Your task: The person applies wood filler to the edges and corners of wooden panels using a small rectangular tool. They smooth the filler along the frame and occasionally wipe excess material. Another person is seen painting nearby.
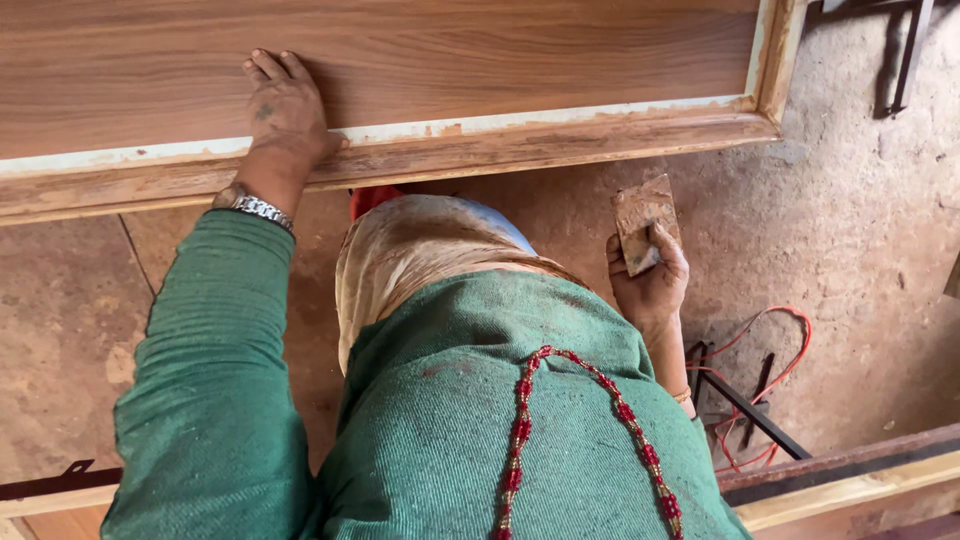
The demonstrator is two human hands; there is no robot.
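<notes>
1. Left hand (285,110): lying flat, fingers released, pressing on the wooden panel (420,60) at the far side.
2. Right hand (650,275): grasping a folded sandpaper piece (640,220), hovering near right, below the panel's frame (560,145).

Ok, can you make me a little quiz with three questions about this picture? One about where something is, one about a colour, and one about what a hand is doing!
1. Where is the left hand?
A. flat on the wood panel
B. on the floor
C. on the red wire

2. What colour is the sleeve?
A. blue
B. green
C. white

3. What is the right hand doing?
A. hanging empty
B. holding a hammer
C. holding a small brown sanding block

Answers:
1 A, the fingers lie spread on the panel just above its pale frame.
2 B, the sleeve above the metal watch is green.
3 C, the fingers are closed around the block, held away from the panel.
</notes>
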